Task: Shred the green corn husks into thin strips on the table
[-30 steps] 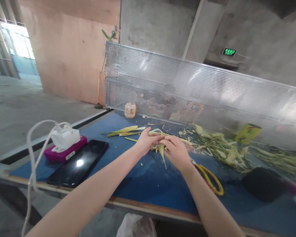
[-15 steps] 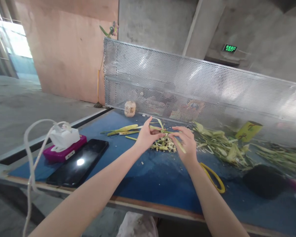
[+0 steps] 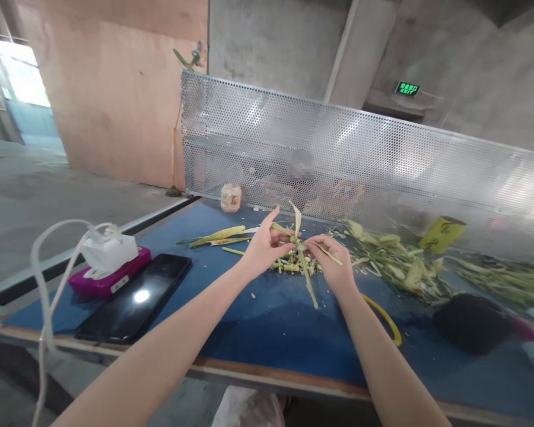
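Over the middle of the table, my left hand [image 3: 263, 248] pinches a small knot of pale green leaf strips [image 3: 307, 276]. One strip sticks up above the knot and another hangs down toward me. My right hand [image 3: 336, 264] is closed on one strip at the right of the knot, with its end poking out past the fingers. Below both hands lies a heap of chopped green and whitish scraps [image 3: 289, 265]. Long yellow-green leaves [image 3: 220, 235] lie to the left of my left hand.
On the left are a black phone [image 3: 136, 299] and a tissue pack [image 3: 109, 252] on a magenta box [image 3: 93, 281], with white cables beside them. Leafy husks [image 3: 396, 255], a yellow-green cylinder [image 3: 442, 233], a yellow loop [image 3: 385, 317] and a black object [image 3: 471, 323] are at right. A perforated metal screen [image 3: 267, 136] stands behind.
The strips have swung: one now stands upright and one points down toward me. My right hand has drawn its fingers together on a strip. The view has shifted slightly.
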The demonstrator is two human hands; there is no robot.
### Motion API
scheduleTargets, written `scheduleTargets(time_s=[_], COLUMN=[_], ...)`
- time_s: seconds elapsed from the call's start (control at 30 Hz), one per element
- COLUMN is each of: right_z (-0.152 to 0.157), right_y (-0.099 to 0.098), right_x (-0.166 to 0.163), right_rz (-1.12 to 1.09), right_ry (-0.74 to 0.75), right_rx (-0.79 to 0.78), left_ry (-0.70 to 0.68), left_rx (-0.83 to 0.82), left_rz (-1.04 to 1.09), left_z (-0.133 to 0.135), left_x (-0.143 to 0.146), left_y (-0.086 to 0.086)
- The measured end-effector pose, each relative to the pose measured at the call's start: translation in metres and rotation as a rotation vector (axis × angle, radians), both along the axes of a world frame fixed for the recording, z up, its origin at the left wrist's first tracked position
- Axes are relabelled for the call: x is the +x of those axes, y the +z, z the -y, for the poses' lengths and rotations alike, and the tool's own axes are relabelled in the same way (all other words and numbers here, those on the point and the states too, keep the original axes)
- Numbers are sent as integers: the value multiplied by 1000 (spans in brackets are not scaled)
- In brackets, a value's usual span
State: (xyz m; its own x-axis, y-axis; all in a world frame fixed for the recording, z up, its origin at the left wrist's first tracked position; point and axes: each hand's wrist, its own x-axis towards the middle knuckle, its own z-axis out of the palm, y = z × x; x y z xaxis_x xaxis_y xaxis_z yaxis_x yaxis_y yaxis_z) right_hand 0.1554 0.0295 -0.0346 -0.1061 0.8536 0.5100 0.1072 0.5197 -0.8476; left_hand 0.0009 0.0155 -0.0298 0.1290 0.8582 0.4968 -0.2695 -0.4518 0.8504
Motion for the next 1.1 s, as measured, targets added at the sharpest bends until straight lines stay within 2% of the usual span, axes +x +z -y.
scheduleTargets(time_s=[0.13, 0.2, 0.43, 0.53, 0.73, 0.97, 1.03, 1.1], right_z=[-2, 0, 0, -1, 3, 2, 0, -1], right_y=[-2, -2, -3, -4, -2, -4, -5, -6], right_x=[-3, -5, -7, -7, -8, -9, -8, -6], right_rz=[-241, -286, -166, -175, -264, -153, -87, 1], right_ry=[185, 225, 177, 179, 210, 230, 149, -45], right_rx=[-328, -392, -286, -288, -394, -337, -278, -68], left_ry=[-31, -24, 37, 62, 27, 68, 83, 101], left_rx=[18, -10, -168, -175, -171, -204, -204, -216], left_rz=[61, 103, 169, 136, 133, 119, 114, 111], left_z=[1, 2, 6, 4, 1, 3, 1, -1], left_x=[2, 3, 8, 7, 4, 5, 4, 2], left_y=[-1, 0, 5, 4, 0, 0, -1, -4])
